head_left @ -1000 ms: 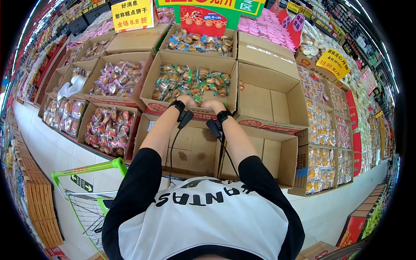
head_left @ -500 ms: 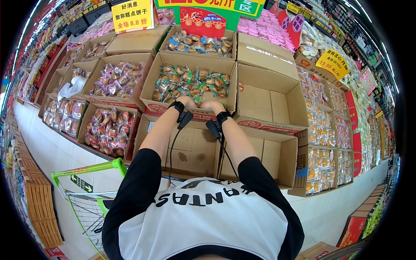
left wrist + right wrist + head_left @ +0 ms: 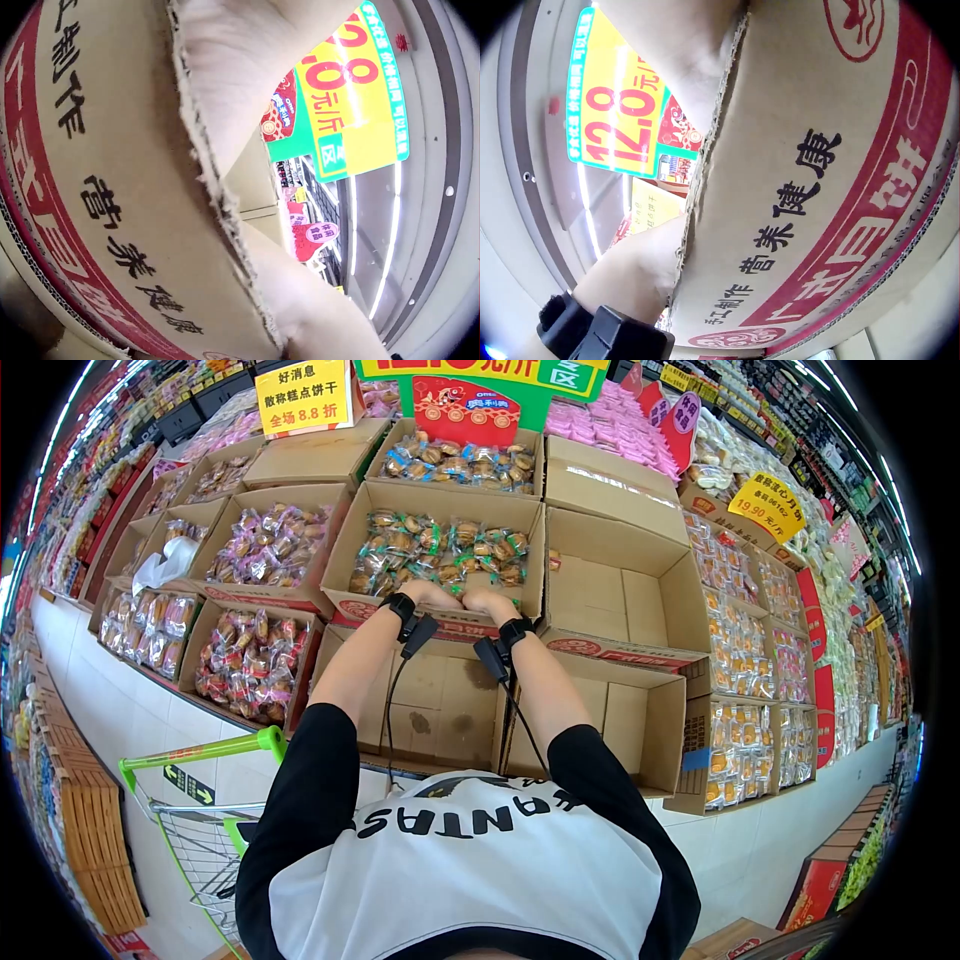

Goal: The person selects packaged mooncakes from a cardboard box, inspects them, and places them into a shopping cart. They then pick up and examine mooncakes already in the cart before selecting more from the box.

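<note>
Both hands reach over the front wall of a cardboard box (image 3: pixel 350 565) holding individually wrapped pastries (image 3: pixel 395 565) with green markings. My left hand (image 3: pixel 434 595) lies just inside the front wall, at the near edge of the pastries. Close beside it on the right is my right hand (image 3: pixel 487 602), also lowered behind that wall. In the left wrist view the left hand (image 3: pixel 232 67) crosses the torn cardboard rim (image 3: pixel 217 195). The right hand (image 3: pixel 686 56) does the same in the right wrist view. Fingers of both hands are hidden behind the cardboard, so I cannot tell what they hold.
Bare-bottomed boxes (image 3: pixel 615 595) stand to the right and in front. Boxes of purple-wrapped pastries (image 3: pixel 270 545) and red-wrapped pastries (image 3: pixel 250 665) are on the left. A green-handled shopping cart (image 3: pixel 200 748) stands at lower left. Price signs (image 3: pixel 305 395) rise behind the boxes.
The left hand has turned slightly and its wrist has shifted a little left, while the two hands now appear closer together inside the box. The right arm has barely moved.
</note>
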The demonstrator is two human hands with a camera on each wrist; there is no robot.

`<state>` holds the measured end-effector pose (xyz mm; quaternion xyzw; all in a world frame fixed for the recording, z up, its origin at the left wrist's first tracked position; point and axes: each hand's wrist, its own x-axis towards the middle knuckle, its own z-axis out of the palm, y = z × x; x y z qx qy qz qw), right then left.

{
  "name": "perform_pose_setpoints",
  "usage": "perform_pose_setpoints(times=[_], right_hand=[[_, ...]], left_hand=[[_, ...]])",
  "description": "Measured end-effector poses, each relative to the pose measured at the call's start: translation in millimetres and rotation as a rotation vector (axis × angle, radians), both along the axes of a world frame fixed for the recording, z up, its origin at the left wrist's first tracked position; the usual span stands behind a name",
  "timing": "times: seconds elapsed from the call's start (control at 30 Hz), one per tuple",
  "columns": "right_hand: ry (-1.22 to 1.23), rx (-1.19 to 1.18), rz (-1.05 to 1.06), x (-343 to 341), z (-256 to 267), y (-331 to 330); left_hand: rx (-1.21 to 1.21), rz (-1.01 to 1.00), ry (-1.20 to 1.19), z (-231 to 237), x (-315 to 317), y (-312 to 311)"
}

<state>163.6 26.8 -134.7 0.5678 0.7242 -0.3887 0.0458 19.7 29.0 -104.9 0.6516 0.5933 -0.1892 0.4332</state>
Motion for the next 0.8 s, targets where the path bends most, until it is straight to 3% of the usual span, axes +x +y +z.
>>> perform_pose_setpoints(times=[0.13,0.2,0.27,0.33,0.37,0.47,0.53,0.6,0.67,0.7,0.73,0.8], right_hand=[[0.193,0.075,-0.05,2,-4,2],[0.461,-0.075,-0.135,3,3,-2],[0.479,-0.078,-0.112,3,13,-7],[0.498,-0.079,-0.09,2,23,-10],[0.425,-0.01,0.019,1,28,-12],[0.42,0.056,0.184,2,35,-13],[0.488,0.051,0.243,1,44,-18],[0.549,-0.097,0.06,-1,57,-24],[0.589,-0.119,-0.057,-2,62,-28],[0.627,-0.14,-0.177,-2,61,-28],[0.627,-0.14,-0.173,-3,61,-27],[0.672,-0.008,-0.305,-3,64,-27]], left_hand=[[0.211,-0.108,-0.224,36,-11,-11],[-0.04,-0.059,-0.228,53,-18,-10],[-0.025,-0.012,-0.224,58,-25,-14],[-0.046,-0.07,-0.432,62,-31,-17],[-0.045,-0.069,-0.429,64,-34,-18],[-0.001,0.067,-0.427,79,-38,-26],[-0.063,0.252,-0.627,69,-46,-20],[-0.127,0.362,-0.671,68,-45,-19],[-0.034,0.624,-0.834,91,-37,-37],[-0.079,0.607,-0.921,94,-37,-36],[-0.076,0.609,-0.92,95,-36,-38],[-0.073,0.74,-1.148,102,-31,-45]])
